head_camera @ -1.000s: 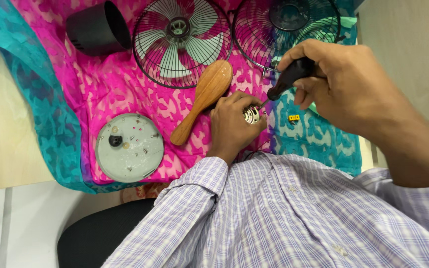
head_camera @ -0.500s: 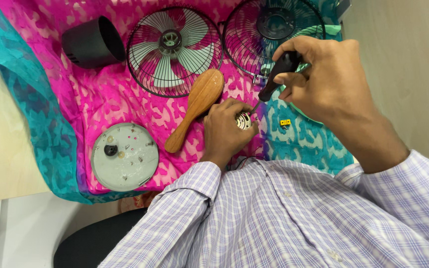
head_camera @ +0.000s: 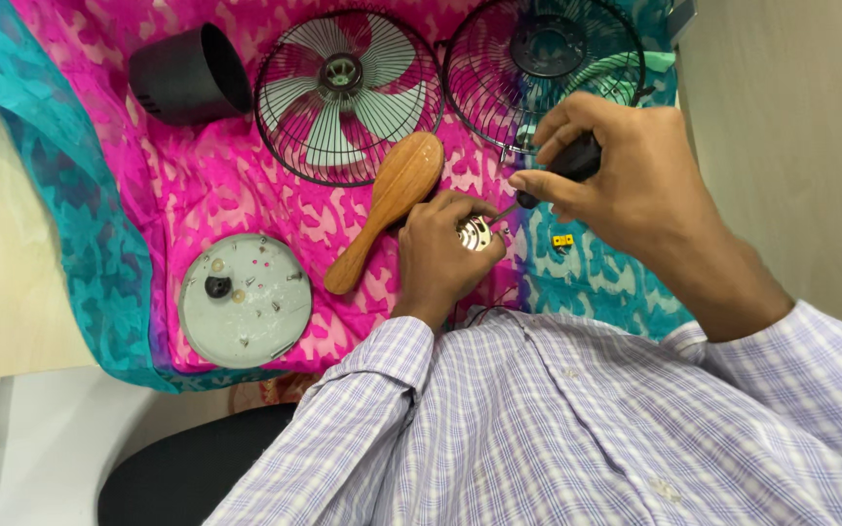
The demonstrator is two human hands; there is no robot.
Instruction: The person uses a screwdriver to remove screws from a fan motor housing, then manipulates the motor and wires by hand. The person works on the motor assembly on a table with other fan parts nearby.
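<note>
Your left hand (head_camera: pixel 438 255) is closed round the small metal motor (head_camera: pixel 476 232), pinned on the pink cloth (head_camera: pixel 216 185) near the worktop's front edge, just below the wooden brush (head_camera: pixel 389 205). Your right hand (head_camera: pixel 626 185) grips the screwdriver (head_camera: pixel 559 168), tip at the motor. The motor looks stiff, dense and probably slick; hold its rim.

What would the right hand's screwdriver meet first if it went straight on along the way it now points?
The right hand aims the black-handled screwdriver down-left. Its tip would probably first meet the small round silver metal part held in the left hand. Depth is unclear; it may touch already.
</note>
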